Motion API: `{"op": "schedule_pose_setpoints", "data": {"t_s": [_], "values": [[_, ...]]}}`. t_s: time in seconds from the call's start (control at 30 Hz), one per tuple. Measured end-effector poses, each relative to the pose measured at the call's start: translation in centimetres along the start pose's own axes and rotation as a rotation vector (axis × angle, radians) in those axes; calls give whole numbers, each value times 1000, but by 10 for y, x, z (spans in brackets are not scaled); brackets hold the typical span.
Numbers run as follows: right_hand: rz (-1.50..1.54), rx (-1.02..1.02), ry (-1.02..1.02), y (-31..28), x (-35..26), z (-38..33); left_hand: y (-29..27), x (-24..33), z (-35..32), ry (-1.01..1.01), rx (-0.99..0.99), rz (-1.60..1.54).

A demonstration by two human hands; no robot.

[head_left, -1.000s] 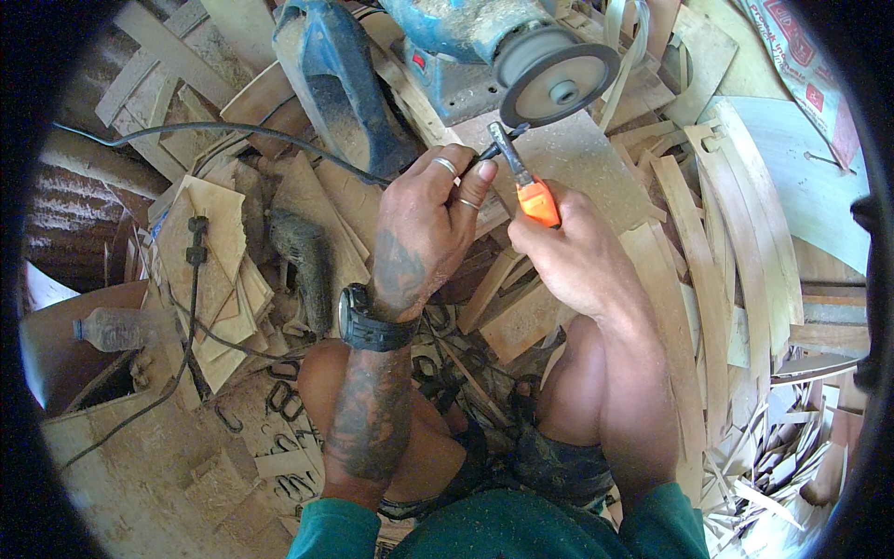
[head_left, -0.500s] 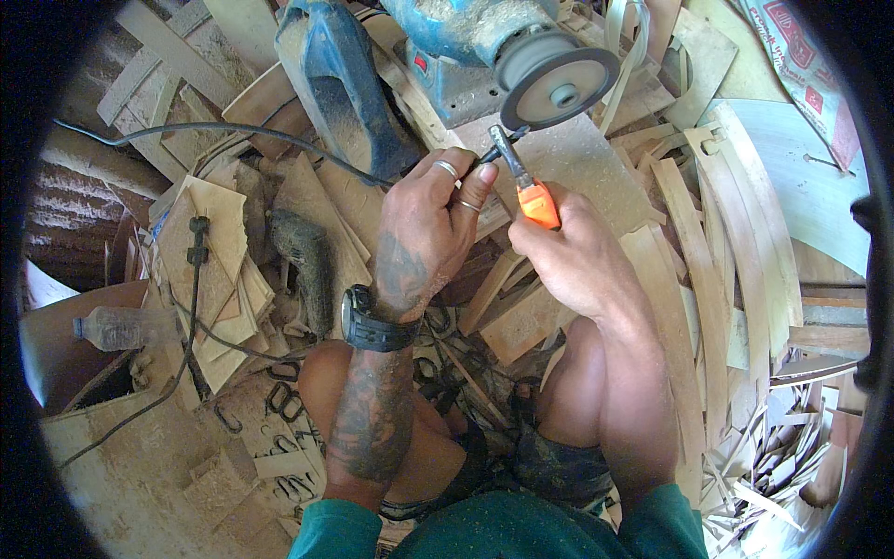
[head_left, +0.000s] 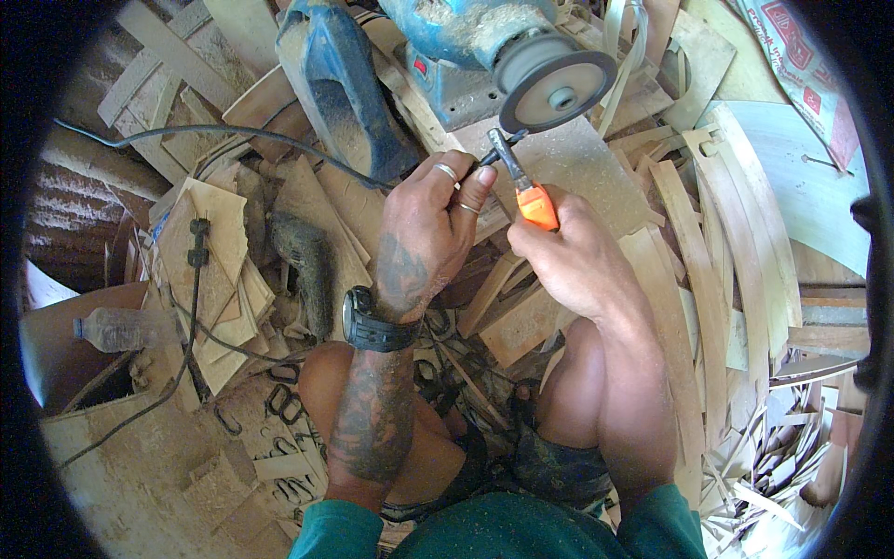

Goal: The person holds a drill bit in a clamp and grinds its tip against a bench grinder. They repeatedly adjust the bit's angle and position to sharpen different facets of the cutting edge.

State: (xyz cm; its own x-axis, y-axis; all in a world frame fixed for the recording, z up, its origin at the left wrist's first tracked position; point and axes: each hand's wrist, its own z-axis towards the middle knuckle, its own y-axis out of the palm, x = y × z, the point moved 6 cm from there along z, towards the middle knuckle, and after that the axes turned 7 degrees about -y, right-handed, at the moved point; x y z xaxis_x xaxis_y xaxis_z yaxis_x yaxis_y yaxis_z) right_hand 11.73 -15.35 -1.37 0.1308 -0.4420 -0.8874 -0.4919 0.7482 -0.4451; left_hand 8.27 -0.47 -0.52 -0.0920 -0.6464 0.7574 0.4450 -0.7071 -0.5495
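My left hand (head_left: 430,210), with rings and a black wristwatch (head_left: 374,320), pinches one end of a thin dark rod (head_left: 488,158) between thumb and fingers. In my right hand (head_left: 575,244) is a pair of pliers (head_left: 537,207) with orange grips, held in a closed fist. Its metal jaws cross the rod just beyond my left fingertips; whether they clamp it is hard to tell. The rod's far end points toward the grinding wheel (head_left: 560,97) of a blue bench grinder (head_left: 456,37) and sits just below the wheel's rim.
A blue dusty machine part (head_left: 345,102) stands left of the grinder. Curved wooden strips (head_left: 722,242) lie at right, thin offcuts (head_left: 219,279) at left. A dusty dark power tool (head_left: 305,265), black cables (head_left: 193,321), a plastic bottle (head_left: 121,330) and small clamps (head_left: 282,401) lie around.
The pliers and the rod have shifted very slightly, the rod's far end now a little lower beside the wheel. Both hands keep their grips.
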Motion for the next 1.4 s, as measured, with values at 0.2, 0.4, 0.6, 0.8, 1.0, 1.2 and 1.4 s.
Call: {"op": "schedule_pose_setpoints", "data": {"t_s": [0.2,0.4,0.6,0.8,1.0,1.2,1.4], "values": [[0,-3,-13,0,-1,0,2,-8,-2,-112,-16,-49],[6,3,-19,-1,-4,-1,2,-18,-1,-104,-29,-157],[18,1,-18,-1,-1,-1,13,-31,-4,-281,-75,-421],[10,14,-27,0,-3,0,15,-34,-7,-405,-23,-821],[2,-15,-2,-2,-1,-3,13,-30,-9,-301,30,-706],[-22,-12,-35,-5,-3,-9,7,-27,-13,-300,52,-493],[-90,76,-103,-6,-3,-13,8,-19,-14,-276,19,-500]]}}
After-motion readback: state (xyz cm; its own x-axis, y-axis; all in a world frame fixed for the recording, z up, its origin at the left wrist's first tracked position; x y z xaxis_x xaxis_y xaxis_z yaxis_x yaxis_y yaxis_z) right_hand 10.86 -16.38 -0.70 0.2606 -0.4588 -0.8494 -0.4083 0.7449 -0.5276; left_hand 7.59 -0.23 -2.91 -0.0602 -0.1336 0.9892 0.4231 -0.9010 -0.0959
